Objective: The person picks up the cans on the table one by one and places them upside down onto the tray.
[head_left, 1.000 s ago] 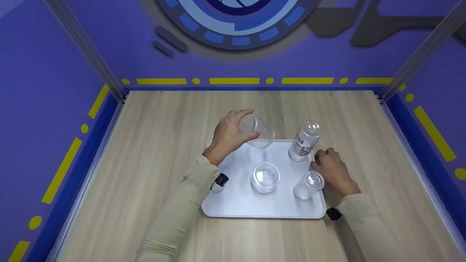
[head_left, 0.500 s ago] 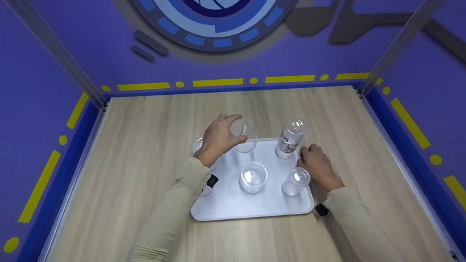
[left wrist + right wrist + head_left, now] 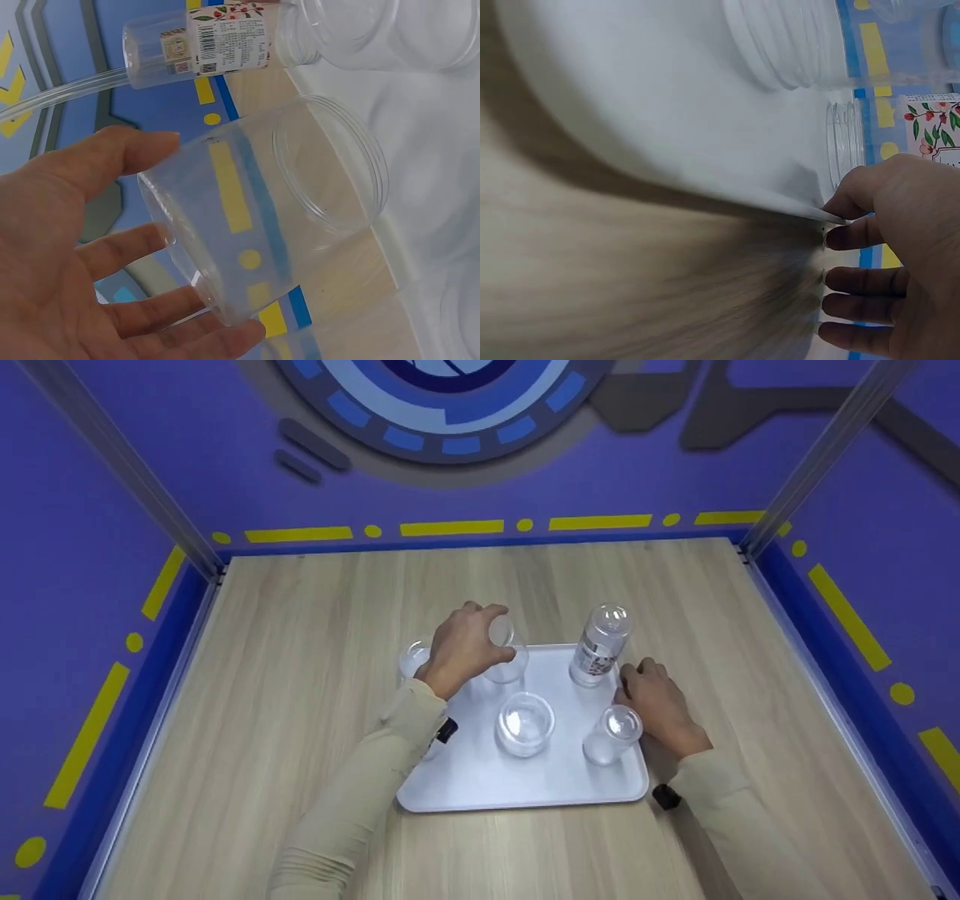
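Note:
My left hand (image 3: 466,649) holds a clear plastic jar (image 3: 225,217) by its base, thumb on one side and fingers on the other. Its threaded mouth points down at the back part of a white tray (image 3: 525,791). In the head view the jar is partly behind the hand. My right hand (image 3: 660,701) pinches the tray's right rim between thumb and forefinger, as the right wrist view shows. On the tray stand a wide clear jar (image 3: 525,725) in the middle, a tall labelled bottle (image 3: 602,645) at back right and a smaller clear jar (image 3: 613,736) at front right, all mouth down.
Another clear container (image 3: 414,656) stands at the tray's back left, partly hidden by the left hand. Something else shows faintly under the left wrist. A wooden tabletop (image 3: 315,660) surrounds the tray, bounded by blue panels (image 3: 450,499) at the back and sides.
The left hand has lowered the jar toward the back of the tray and turned it more upright. The right hand stays at the rim. The head view has shifted.

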{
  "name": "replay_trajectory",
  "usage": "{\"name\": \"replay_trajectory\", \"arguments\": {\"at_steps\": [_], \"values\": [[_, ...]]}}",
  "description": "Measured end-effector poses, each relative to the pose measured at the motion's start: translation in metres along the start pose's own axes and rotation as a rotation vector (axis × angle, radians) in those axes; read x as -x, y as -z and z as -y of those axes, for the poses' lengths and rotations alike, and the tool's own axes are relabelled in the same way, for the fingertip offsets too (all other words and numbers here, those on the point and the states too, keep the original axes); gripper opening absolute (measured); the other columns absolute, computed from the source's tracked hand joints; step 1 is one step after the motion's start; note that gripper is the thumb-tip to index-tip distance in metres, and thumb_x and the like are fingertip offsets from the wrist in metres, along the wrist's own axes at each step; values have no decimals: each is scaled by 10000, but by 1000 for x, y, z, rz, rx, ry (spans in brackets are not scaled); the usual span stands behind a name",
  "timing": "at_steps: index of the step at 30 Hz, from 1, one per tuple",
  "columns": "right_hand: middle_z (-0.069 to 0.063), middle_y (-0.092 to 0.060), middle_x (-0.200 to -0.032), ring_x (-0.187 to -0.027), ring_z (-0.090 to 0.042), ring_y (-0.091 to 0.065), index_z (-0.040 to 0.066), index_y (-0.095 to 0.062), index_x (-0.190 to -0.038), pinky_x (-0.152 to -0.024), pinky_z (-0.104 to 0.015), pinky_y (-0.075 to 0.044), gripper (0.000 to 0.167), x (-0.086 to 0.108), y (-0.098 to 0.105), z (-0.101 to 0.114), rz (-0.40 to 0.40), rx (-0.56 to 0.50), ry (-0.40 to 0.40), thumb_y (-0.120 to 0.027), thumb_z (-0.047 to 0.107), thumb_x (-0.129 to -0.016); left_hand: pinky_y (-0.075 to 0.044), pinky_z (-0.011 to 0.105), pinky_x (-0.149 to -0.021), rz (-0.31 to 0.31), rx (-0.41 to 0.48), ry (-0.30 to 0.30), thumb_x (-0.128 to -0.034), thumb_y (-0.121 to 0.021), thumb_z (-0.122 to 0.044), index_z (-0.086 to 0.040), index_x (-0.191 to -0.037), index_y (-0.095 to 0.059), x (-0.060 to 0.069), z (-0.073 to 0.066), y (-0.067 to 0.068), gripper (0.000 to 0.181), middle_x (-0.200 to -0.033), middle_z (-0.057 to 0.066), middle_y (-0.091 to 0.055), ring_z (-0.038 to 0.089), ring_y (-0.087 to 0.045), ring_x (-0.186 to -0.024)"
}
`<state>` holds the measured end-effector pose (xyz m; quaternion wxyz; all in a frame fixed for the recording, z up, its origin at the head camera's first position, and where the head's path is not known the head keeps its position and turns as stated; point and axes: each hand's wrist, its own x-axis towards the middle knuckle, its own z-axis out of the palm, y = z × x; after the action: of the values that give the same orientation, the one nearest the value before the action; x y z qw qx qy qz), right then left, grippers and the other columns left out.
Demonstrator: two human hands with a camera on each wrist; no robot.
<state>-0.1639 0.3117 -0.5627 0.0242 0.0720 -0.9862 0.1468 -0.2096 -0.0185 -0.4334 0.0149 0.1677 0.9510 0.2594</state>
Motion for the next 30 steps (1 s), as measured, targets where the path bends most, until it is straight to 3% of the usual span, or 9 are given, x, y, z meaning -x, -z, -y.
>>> {"name": "replay_trajectory", "arguments": {"at_steps": [8, 30], "values": [[-260, -551, -1054, -938, -417, -548, -60, -645, -1169, -702, -587, -510, 284, 7, 1, -6, -12, -12, -5, -633, 163, -994, -598, 423, -874, 35, -97, -42, -873, -862, -301, -160, -1475, -645, -10, -7, -13, 655, -1324, 173, -662, 304, -658, -1115], [-298, -547, -1095, -970, -456, -533, -72, -622, -1143, -729, -623, -496, 278, -1, 0, -2, -11, -10, 25, -599, 161, -993, -598, 447, -865, 76, -227, -14, -868, -847, -325, -176, -1472, -651, -17, -9, -23, 652, -1332, 156, -650, 312, -638, -1167]]}}
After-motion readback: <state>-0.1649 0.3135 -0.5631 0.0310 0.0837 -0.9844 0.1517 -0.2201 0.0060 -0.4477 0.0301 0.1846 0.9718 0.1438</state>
